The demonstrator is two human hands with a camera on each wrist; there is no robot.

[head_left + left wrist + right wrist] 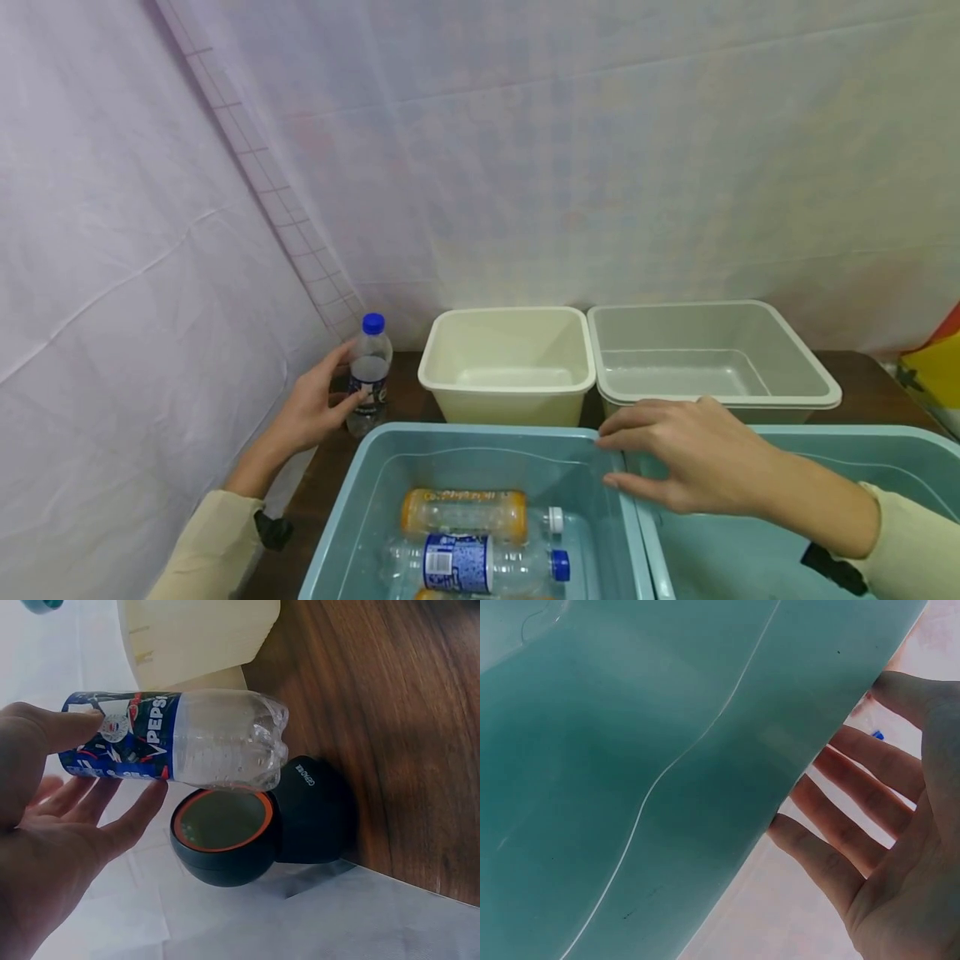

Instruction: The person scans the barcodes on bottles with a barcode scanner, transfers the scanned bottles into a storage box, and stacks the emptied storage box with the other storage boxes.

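A clear Pepsi bottle [369, 367] with a blue cap stands upright on the dark wooden table [405, 392], near the back left corner. My left hand [348, 379] holds it, thumb on the blue label and fingers on the far side. The left wrist view shows the bottle [225, 739] pinched between my thumb and fingers [142, 802], left hand [124, 757]. My right hand [607, 454] hovers open over the meeting rims of two teal bins, fingers straight. In the right wrist view its fingers [855, 817] are spread beside a teal bin wall [667, 750].
The left teal bin [352, 500] holds an orange-labelled bottle [461, 512] and a blue-labelled bottle [465, 562], both lying down. The right teal bin [825, 442], a cream tub [506, 387] and a grey tub [712, 392] stand behind. A black round device [225, 832] sits by the bottle's base.
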